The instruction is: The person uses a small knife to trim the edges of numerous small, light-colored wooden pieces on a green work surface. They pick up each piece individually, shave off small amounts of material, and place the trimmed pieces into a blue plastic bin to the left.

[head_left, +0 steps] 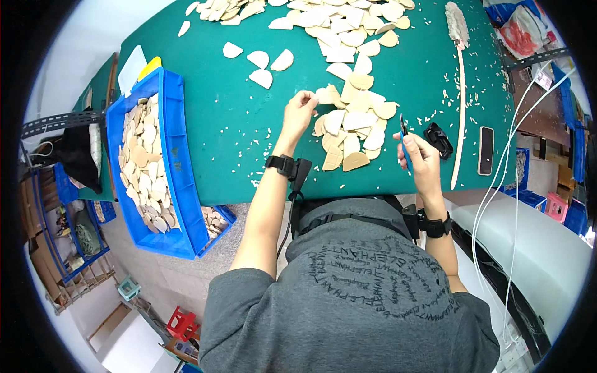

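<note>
Toward the near edge of the counter (227,149), the left hand (298,115) pinches a piece (324,96), across the pile (359,120) from cutters (407,149) the right hand (424,163) grips.

Dark grey T-shirt (348,323), short sleeves (236,295), black lettering (382,273) in a rounded patch of slanted and curving lines. Thin black strap (336,217) across the middle. Left hand (300,110) and right hand (423,160) bare. Black left wristband (280,164) with black box (301,174), dark cable (290,225) trailing off it. Chunky black right wristband (436,225).
</note>
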A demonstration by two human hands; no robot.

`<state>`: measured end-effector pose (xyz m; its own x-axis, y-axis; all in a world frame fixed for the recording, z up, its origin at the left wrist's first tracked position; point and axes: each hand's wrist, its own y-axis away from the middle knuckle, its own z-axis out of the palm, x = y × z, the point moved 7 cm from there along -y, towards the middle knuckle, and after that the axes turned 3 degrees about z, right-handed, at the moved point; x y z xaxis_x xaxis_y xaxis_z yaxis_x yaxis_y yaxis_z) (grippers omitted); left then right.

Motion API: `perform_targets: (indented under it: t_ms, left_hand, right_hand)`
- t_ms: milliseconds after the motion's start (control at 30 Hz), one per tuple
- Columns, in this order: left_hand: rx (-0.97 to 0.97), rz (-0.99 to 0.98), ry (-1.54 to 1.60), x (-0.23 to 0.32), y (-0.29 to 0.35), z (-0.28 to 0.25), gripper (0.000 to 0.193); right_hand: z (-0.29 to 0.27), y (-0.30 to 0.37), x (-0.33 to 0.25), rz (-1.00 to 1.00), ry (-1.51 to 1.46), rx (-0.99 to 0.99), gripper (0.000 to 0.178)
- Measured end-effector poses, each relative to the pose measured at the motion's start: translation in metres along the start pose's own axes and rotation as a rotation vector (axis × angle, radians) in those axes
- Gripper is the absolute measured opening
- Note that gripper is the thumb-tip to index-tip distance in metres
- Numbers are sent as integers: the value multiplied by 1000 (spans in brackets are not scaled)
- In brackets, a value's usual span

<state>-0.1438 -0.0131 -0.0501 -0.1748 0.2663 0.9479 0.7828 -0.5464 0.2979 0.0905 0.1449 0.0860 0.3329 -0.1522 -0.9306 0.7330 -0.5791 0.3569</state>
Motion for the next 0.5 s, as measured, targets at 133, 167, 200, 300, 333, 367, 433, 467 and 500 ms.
perform_targets:
  t_ms: [133, 167, 200, 300, 333, 367, 433, 467, 500]
  left_hand:
    - [-57, 19, 193, 31, 32, -29, 15]
    - [-65, 18, 210, 43, 41, -32, 16]
    - [-73, 16, 227, 52, 48, -35, 16]
    - [-85, 51, 224, 71, 67, -41, 15]
    - [-115, 59, 228, 77, 74, -38, 15]
    - [-147, 68, 230, 84, 82, -35, 15]
    - [-197, 76, 263, 97, 97, -25, 16]
    - [-218, 76, 295, 103, 104, -18, 17]
    - [-238, 76, 327, 107, 110, -10, 18]
  right_hand:
    - [26, -10, -6, -25, -1, -110, 30]
    - [34, -10, -8, -29, -9, -128, 30]
    - [42, -10, -10, -34, -17, -146, 30]
    - [57, -14, -15, -68, 35, -196, 34]
    - [66, -11, -23, -108, 84, -179, 35]
    - [71, -10, -29, -149, 133, -161, 36]
    - [79, -14, -21, -126, 133, -212, 36]
    - [83, -16, -14, -116, 73, -229, 34]
    - [85, -16, -10, -107, 12, -245, 33]
